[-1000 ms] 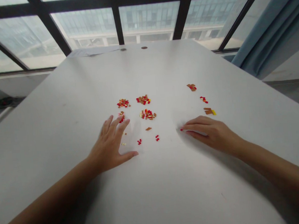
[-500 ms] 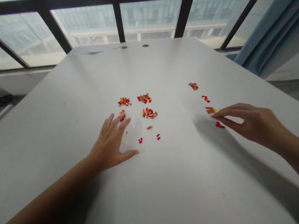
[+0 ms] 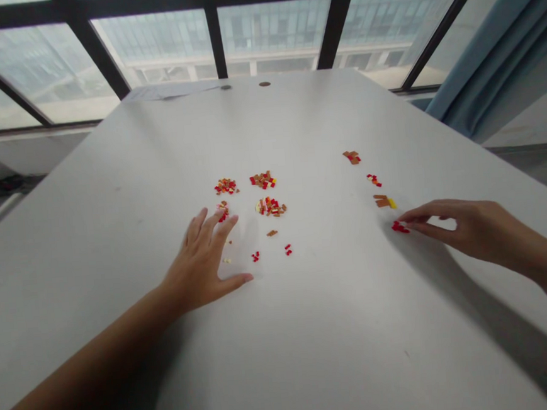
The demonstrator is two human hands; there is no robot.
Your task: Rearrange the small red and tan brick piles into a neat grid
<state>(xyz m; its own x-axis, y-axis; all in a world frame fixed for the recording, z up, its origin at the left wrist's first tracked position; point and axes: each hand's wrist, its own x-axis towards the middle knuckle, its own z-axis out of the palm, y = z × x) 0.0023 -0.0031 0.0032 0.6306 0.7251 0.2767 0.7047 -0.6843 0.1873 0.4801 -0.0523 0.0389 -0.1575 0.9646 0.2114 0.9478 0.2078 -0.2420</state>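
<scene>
My right hand (image 3: 465,228) is at the right side of the table, thumb and forefinger pinched on a small red toy brick at the edge of a little red brick cluster (image 3: 399,227). Just beyond it lie flat brown pieces (image 3: 380,201) with a yellow piece (image 3: 391,203). My left hand (image 3: 202,261) is spread open, its fingers over a small pile of red and brown bricks (image 3: 223,210), partly hiding it. Close to its thumb are a few red bricks (image 3: 255,256) and pale yellow bits (image 3: 227,260).
On the white table (image 3: 323,353) sit mixed piles of red, brown and orange bricks (image 3: 226,186), more bricks (image 3: 263,180) and another pile (image 3: 271,206). Farther right are brown-and-red pieces (image 3: 352,157) and a red-and-white group (image 3: 374,180). Paper (image 3: 160,92) lies at the far edge, before windows.
My right hand has moved slightly nearer and to the right, from beside the yellow piece down to the red cluster. The left hand stays in place.
</scene>
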